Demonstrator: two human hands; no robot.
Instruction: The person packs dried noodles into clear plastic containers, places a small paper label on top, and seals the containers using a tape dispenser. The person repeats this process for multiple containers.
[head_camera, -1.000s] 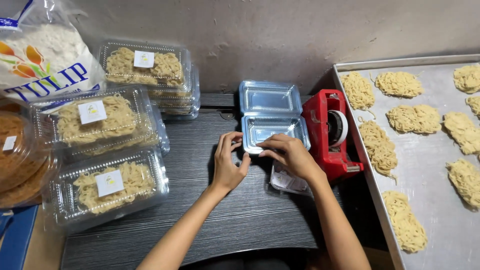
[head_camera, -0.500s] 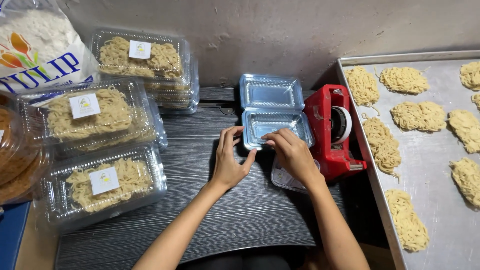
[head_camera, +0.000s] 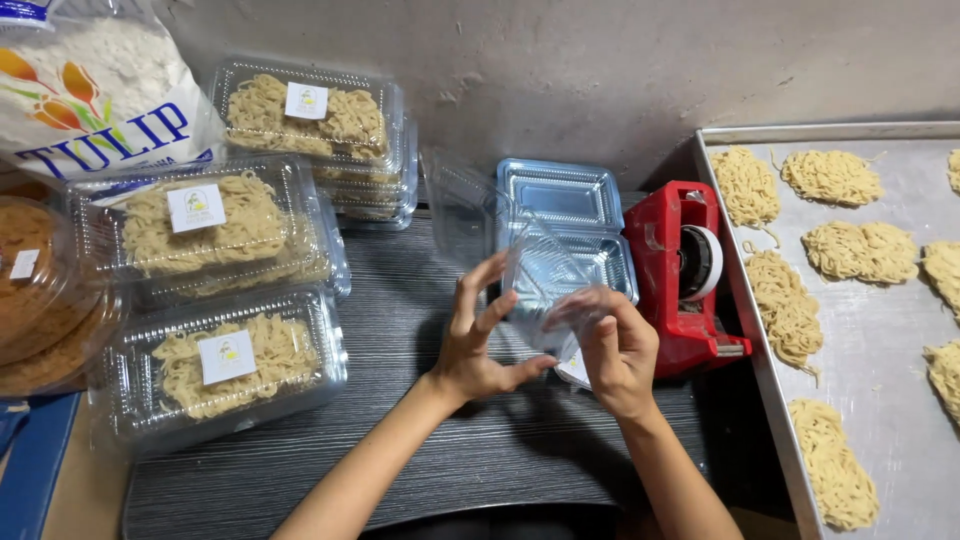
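Both my hands hold one empty clear plastic clamshell box (head_camera: 500, 245) lifted above the dark table, its lid swung open to the upper left. My left hand (head_camera: 480, 340) grips its near left side with fingers spread. My right hand (head_camera: 610, 345) pinches its near right edge. Just behind it lies a stack of empty clear boxes (head_camera: 570, 205).
A red tape dispenser (head_camera: 685, 275) stands right of the stack. A metal tray (head_camera: 870, 330) at the right carries several raw noodle nests. Filled, labelled noodle boxes (head_camera: 220, 370) sit at the left, with a flour bag (head_camera: 90, 90) and a round tub (head_camera: 40, 300).
My hands lifted one box off the stack and brought it toward me, and its lid has swung open. The view moved closer.
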